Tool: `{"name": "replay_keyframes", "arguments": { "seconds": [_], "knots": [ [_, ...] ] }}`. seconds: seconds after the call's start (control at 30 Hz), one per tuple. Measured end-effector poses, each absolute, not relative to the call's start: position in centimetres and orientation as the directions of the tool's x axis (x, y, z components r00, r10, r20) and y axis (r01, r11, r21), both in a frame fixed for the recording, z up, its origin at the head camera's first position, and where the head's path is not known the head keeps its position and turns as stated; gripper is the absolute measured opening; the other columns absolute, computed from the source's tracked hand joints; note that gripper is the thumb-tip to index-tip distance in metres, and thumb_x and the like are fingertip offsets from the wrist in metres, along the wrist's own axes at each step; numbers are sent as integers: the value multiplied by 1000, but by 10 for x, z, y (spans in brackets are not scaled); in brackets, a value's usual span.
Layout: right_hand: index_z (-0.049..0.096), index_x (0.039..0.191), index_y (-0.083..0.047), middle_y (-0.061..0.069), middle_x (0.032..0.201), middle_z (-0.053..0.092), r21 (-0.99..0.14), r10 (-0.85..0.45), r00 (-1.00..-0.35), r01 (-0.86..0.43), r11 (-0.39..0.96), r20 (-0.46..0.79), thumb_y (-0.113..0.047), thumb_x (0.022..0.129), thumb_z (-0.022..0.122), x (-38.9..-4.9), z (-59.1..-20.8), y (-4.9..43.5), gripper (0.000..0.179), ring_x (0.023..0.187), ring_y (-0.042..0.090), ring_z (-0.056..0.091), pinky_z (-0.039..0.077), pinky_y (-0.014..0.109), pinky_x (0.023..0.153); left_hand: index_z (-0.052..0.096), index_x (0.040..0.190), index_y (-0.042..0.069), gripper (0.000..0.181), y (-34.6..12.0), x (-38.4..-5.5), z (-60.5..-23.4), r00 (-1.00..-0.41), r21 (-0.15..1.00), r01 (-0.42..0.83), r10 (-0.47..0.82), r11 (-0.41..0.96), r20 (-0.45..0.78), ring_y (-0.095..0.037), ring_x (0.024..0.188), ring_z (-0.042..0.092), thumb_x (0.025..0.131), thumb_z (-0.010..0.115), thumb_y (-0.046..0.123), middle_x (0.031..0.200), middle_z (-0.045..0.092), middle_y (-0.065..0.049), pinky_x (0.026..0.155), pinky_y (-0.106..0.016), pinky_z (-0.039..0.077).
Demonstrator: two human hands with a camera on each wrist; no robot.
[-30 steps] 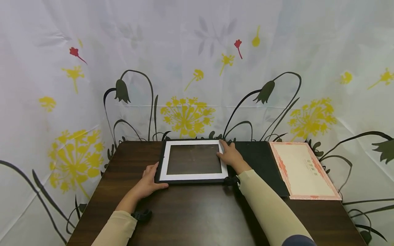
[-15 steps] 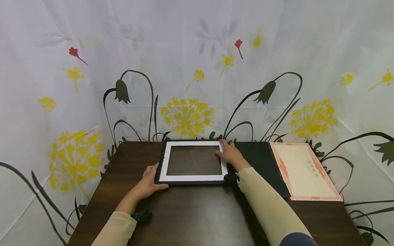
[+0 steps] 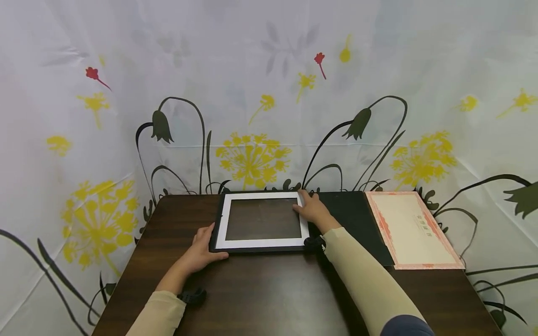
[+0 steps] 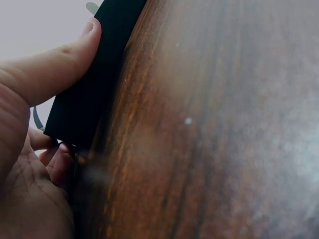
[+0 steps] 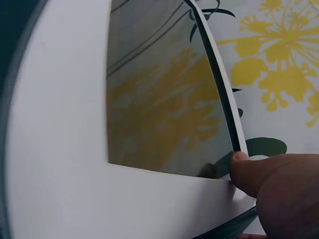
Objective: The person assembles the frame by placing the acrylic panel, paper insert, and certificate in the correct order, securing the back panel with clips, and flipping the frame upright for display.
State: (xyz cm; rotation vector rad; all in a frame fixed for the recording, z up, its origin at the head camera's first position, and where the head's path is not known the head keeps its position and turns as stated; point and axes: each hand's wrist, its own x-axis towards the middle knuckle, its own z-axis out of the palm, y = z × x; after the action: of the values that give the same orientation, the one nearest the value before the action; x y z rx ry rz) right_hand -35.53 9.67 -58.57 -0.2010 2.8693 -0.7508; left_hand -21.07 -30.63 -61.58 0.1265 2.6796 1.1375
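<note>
A black picture frame (image 3: 258, 250) with a white mat (image 3: 265, 243) around its opening lies flat at the table's far side in the head view. My left hand (image 3: 199, 252) grips its near left corner. In the left wrist view the thumb (image 4: 65, 64) lies along the black front side, and the other fingers are partly hidden round the corner. My right hand (image 3: 315, 211) holds the frame's right side near the far corner. In the right wrist view the right thumb (image 5: 269, 174) presses on the mat's inner edge; the other fingers are mostly hidden.
A black board (image 3: 350, 219) lies just right of the frame, partly behind the right forearm. Beside it, a cream certificate sheet (image 3: 414, 233) with a red border reaches the right part of the brown wooden table (image 3: 269, 294). A flowered curtain (image 3: 252, 93) hangs directly behind the table.
The head view has shifted slightly. Both hands keep their places on the picture frame, and nothing on the table has visibly moved.
</note>
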Motion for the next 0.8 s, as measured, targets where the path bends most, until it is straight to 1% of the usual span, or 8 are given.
{"name": "replay_keyframes", "arguments": {
  "seconds": [0.13,0.23,0.33,0.37,0.47,0.6,0.7,0.8],
  "knots": [
    [34,171,-16,37,162,36,-507,-153,-981,-73,859,-118,-44,109,65,-347,-586,95,74,132,50,65,55,61,107,6,175,3,129,-308,-208,-619,-969,721,-15,167,693,-180,-53,156,19,89,90,52,172,14,-30,124,-77,26],
    [39,167,-10,34,158,41,-513,-148,-983,-72,855,-110,-39,109,67,-339,-586,96,71,129,47,65,55,58,106,2,176,6,131,-309,-206,-619,-968,720,-5,176,694,-177,-54,156,18,89,89,51,172,13,-31,123,-79,26],
    [47,160,-7,29,148,49,-513,-168,-981,-94,853,-100,-36,109,68,-327,-582,102,63,124,42,66,55,56,104,1,176,8,130,-308,-206,-619,-968,723,6,186,691,-170,-54,155,18,90,89,50,171,14,-32,123,-79,27],
    [51,157,-6,27,143,52,-514,-181,-979,-106,851,-98,-35,109,68,-323,-580,105,59,119,40,66,56,55,102,2,176,8,129,-307,-206,-619,-968,722,8,188,691,-169,-54,155,19,90,89,51,170,14,-32,122,-79,27],
    [60,146,-5,21,127,59,-521,-246,-966,-168,837,-85,-32,109,68,-306,-572,119,47,106,33,66,56,51,94,4,176,8,127,-306,-207,-618,-968,720,15,190,694,-163,-53,154,20,91,87,52,169,16,-32,123,-78,28],
    [67,137,-6,12,111,64,-556,-290,-956,-220,802,-40,-28,108,69,-283,-557,142,37,91,23,63,55,44,81,3,176,8,126,-304,-208,-615,-968,717,16,190,697,-163,-53,153,19,92,86,53,169,16,-32,122,-79,27],
    [68,136,-7,10,109,68,-576,-263,-965,-221,787,10,-27,108,70,-265,-545,163,35,92,22,65,56,44,80,2,176,8,127,-303,-210,-613,-967,722,11,192,691,-169,-53,154,18,92,86,53,169,15,-32,123,-79,26],
    [69,135,-7,11,109,70,-573,-210,-976,-208,793,63,-27,108,69,-249,-536,190,33,93,24,67,57,47,81,2,176,9,127,-304,-212,-612,-966,725,8,192,689,-172,-53,155,17,92,86,53,170,14,-31,124,-79,25]
  ]
}}
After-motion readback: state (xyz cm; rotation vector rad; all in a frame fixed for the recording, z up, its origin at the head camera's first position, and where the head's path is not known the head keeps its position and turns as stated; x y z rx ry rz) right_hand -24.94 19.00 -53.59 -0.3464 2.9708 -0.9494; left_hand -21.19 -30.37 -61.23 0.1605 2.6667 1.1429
